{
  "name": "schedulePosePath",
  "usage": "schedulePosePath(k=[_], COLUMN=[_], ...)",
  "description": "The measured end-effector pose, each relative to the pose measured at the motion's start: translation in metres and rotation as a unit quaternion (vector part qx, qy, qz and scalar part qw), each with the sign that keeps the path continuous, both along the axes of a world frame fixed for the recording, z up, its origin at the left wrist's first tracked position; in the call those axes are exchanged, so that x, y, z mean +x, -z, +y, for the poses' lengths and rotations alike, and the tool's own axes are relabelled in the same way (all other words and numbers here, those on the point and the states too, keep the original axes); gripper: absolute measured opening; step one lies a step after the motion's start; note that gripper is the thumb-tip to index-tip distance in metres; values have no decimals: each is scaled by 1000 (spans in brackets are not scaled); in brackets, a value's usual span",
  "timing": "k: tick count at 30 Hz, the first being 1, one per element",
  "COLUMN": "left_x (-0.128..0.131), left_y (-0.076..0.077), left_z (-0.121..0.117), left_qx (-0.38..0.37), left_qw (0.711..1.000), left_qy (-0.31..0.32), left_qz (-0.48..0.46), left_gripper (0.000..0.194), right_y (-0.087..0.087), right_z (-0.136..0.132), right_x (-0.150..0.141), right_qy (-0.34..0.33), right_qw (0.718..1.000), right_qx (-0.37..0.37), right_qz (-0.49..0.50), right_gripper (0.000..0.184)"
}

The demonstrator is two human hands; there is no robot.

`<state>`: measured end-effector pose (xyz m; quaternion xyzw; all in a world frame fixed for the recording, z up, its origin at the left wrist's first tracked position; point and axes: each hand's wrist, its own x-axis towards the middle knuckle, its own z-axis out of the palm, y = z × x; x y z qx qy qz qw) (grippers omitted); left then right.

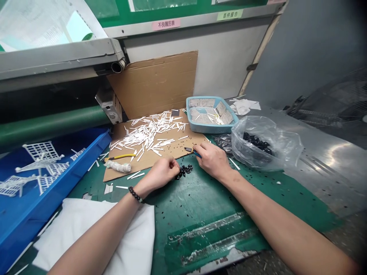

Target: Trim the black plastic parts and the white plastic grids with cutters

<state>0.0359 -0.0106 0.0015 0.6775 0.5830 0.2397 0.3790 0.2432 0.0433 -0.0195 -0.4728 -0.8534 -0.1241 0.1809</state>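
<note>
My right hand (212,160) is shut on a small blue-handled tool (195,152), whose dark tip points left over the cardboard's edge. My left hand (162,173) has its fingers curled together beside a small heap of black plastic parts (184,171) on the green mat (200,206). Whether those fingers pinch a piece is hidden. A beaded bracelet (135,194) circles my left wrist. Many white plastic strips (149,133) lie scattered on a cardboard sheet (183,149), with yellow-handled pliers (122,156) and a white wrapped bundle (118,166) near its front.
A light blue basket (212,114) holding papers stands behind the cardboard. To its right, a clear plastic bag (265,143) holds black parts. A blue bin (43,172) with white plastic frames sits at left, above a white cloth (114,236). A metal machine rail (57,57) runs overhead.
</note>
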Motion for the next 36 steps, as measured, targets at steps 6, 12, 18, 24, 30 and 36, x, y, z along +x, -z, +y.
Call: schedulePosePath(k=[6, 12, 18, 24, 30, 36], left_x=[-6, -7, -6, -6, -6, -8], left_y=[4, 4, 5, 8, 3, 6], left_z=[12, 11, 12, 12, 11, 10], left_qx=[-109, -132, -132, -135, -134, -145], left_qw=[942, 884, 879, 877, 893, 924], left_qy=[-110, -134, -146, -133, -136, -126], left_qz=[-298, -428, -434, -441, -407, -329], left_gripper=[27, 32, 30, 31, 31, 30], right_y=[2, 3, 4, 3, -3, 5], right_z=[-4, -5, -6, -9, -14, -20], right_x=[-4, -9, -10, -12, -14, -18], right_qy=[-37, -101, -114, -113, -107, -109], right_qw=[999, 994, 993, 994, 993, 991], right_qx=[-14, 0, -2, 4, 30, 31], right_qz=[10, 27, 26, 0, -44, -68], right_gripper=[11, 24, 27, 26, 23, 20])
